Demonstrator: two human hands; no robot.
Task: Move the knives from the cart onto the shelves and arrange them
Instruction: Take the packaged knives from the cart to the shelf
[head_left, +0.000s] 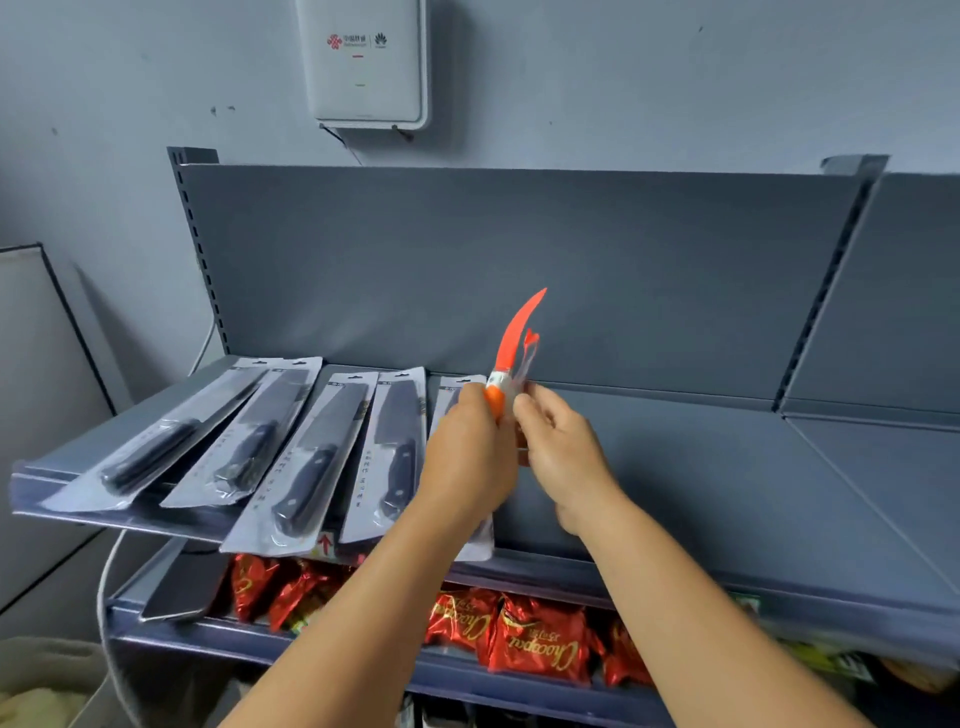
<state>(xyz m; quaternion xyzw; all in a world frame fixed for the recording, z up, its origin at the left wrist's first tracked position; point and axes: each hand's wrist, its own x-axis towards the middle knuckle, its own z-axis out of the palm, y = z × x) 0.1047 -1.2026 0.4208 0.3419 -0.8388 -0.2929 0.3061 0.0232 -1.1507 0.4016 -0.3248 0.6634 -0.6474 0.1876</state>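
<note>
Item: orange knife (511, 343), left hand (470, 452) gripping handle, right hand (563, 441) pinching wrapper; advising laying flat beside packaged knives (311, 441), shelf (701, 467) front edge.

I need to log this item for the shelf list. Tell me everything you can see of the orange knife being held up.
The orange knife has a curved, pointed orange blade, a white band below it and an orange handle, all looking like plastic. It stands nearly upright, tip up, above the shelf. The left hand grips the handle; the right hand pinches a clear wrapper beside the blade.
</note>
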